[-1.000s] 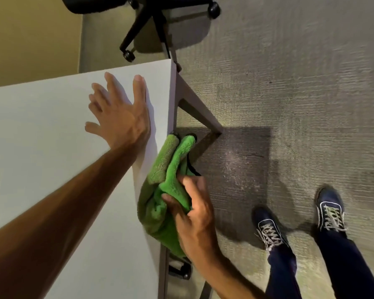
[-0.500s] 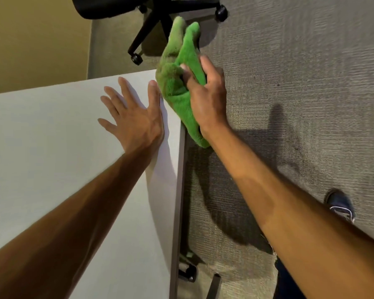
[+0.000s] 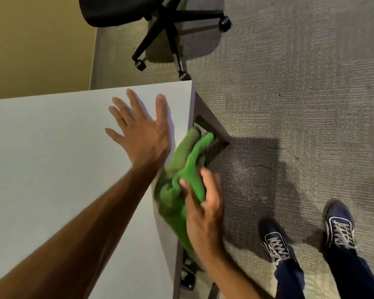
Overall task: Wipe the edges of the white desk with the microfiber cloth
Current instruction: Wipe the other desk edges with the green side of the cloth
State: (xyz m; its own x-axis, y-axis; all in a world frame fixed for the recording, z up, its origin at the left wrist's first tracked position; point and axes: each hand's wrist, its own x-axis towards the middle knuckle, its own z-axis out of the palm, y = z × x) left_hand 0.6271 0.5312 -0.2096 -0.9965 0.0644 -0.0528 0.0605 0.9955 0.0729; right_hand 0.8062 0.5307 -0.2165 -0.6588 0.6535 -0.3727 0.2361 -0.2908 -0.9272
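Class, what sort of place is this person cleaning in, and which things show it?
Probably an office or study room: a white desk, a black swivel chair on castors, and grey carpet underfoot.

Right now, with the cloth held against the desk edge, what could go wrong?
1. The cloth is bunched in the right hand, and its loose folds point toward the leg frame; one might snag there.
2. A caster shows under the desk, and the left hand presses flat on top near the edge; a hard push might roll the desk.
3. The cloth looks motion-blurred; at speed the grip could slip.
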